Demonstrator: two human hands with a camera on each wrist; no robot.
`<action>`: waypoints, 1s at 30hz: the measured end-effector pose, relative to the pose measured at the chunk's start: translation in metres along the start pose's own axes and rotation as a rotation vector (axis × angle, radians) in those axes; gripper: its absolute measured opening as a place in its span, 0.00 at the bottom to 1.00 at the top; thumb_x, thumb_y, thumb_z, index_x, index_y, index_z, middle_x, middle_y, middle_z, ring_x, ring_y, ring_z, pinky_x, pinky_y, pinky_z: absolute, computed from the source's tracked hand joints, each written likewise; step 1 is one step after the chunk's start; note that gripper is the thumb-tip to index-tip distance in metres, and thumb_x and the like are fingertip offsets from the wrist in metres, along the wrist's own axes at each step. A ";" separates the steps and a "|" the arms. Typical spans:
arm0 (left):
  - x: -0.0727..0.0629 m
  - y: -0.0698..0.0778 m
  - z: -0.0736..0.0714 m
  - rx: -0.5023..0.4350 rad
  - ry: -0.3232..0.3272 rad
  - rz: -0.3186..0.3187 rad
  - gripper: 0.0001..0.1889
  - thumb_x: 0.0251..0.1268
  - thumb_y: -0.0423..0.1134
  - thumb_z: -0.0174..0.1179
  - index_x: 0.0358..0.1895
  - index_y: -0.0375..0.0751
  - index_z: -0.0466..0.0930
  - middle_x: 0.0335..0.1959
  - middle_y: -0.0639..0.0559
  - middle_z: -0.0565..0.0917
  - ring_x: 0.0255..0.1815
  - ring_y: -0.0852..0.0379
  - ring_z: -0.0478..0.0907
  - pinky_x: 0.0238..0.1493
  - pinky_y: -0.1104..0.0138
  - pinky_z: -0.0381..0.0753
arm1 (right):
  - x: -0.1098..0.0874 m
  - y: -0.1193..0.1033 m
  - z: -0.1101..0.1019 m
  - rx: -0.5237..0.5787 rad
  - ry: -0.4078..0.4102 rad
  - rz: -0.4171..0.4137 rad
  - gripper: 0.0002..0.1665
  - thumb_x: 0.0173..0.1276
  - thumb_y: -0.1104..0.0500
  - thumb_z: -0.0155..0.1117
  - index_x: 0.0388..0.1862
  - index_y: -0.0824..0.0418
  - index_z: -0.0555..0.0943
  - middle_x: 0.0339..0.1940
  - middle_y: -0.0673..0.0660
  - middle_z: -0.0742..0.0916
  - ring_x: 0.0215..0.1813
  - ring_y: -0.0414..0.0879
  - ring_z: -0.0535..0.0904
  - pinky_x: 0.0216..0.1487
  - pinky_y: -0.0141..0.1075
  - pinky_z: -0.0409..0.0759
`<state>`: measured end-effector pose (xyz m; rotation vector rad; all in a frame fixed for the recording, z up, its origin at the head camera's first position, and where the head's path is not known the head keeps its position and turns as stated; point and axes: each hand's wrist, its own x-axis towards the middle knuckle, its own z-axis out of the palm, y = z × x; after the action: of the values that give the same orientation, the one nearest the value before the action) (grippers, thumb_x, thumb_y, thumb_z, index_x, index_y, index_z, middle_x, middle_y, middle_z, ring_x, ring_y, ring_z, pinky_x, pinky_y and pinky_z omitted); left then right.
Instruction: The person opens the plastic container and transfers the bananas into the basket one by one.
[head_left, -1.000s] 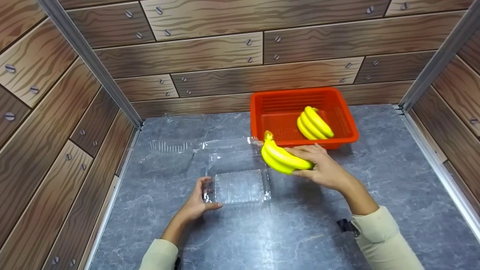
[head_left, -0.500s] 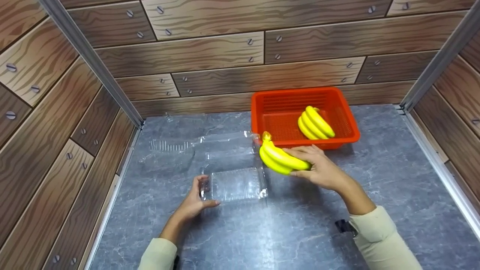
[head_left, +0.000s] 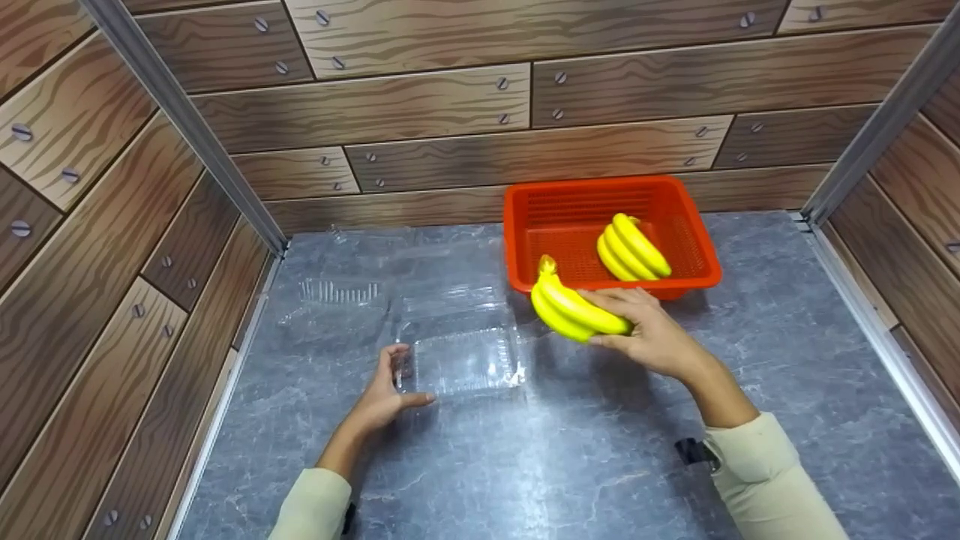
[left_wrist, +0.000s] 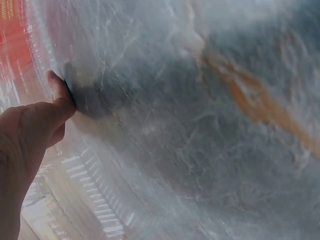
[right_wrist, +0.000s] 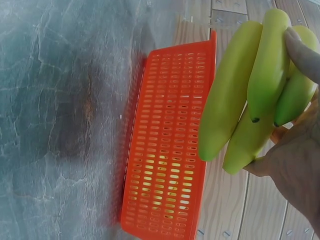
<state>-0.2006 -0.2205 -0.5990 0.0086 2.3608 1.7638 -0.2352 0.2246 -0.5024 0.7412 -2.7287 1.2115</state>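
A clear plastic clamshell container (head_left: 465, 360) stands mid-table with its lid (head_left: 450, 277) swung back. At its left side my left hand (head_left: 384, 394) grips the wall, thumb along the front and fingers at the back; the left wrist view shows that hand (left_wrist: 37, 125) at the plastic edge. My right hand (head_left: 649, 334) holds a bunch of yellow bananas (head_left: 574, 307) by the tip end, stem pointing up and left, above the table in front of the red basket. In the right wrist view, the bunch (right_wrist: 265, 75) has greenish tips, with a thumb pressed across it.
The red plastic basket (head_left: 512, 247) stands at the back right against the wood-patterned wall, with another banana bunch (head_left: 634, 247) inside. More clear plastic packaging (head_left: 337, 292) lies at the back left. Panel walls (head_left: 450, 105) enclose the grey marbled table (head_left: 585, 465).
My left hand and the container have shifted slightly left and back, and the lid has tilted further down toward the back. The right hand with the bananas has moved a little right and up.
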 end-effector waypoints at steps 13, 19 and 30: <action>0.000 -0.002 0.000 0.000 0.014 0.029 0.50 0.48 0.30 0.82 0.74 0.39 0.59 0.80 0.31 0.67 0.79 0.30 0.67 0.83 0.35 0.61 | 0.004 0.008 -0.004 -0.026 0.040 0.023 0.41 0.65 0.56 0.80 0.78 0.49 0.78 0.72 0.61 0.84 0.75 0.63 0.74 0.81 0.67 0.48; 0.002 -0.004 0.001 0.008 0.001 0.026 0.50 0.48 0.32 0.83 0.74 0.41 0.58 0.82 0.32 0.65 0.80 0.30 0.65 0.84 0.35 0.59 | 0.005 0.011 -0.008 -0.090 0.057 0.021 0.40 0.67 0.54 0.79 0.77 0.49 0.78 0.71 0.61 0.84 0.76 0.63 0.73 0.82 0.75 0.42; 0.002 -0.003 -0.001 0.000 -0.015 0.012 0.50 0.50 0.31 0.81 0.74 0.40 0.57 0.83 0.30 0.63 0.82 0.29 0.63 0.86 0.36 0.55 | 0.014 0.016 -0.009 -0.049 0.051 0.094 0.42 0.68 0.52 0.78 0.80 0.48 0.75 0.74 0.62 0.83 0.79 0.64 0.71 0.83 0.74 0.39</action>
<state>-0.2023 -0.2224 -0.6018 0.0362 2.3557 1.7629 -0.2556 0.2346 -0.5038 0.5741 -2.7686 1.1597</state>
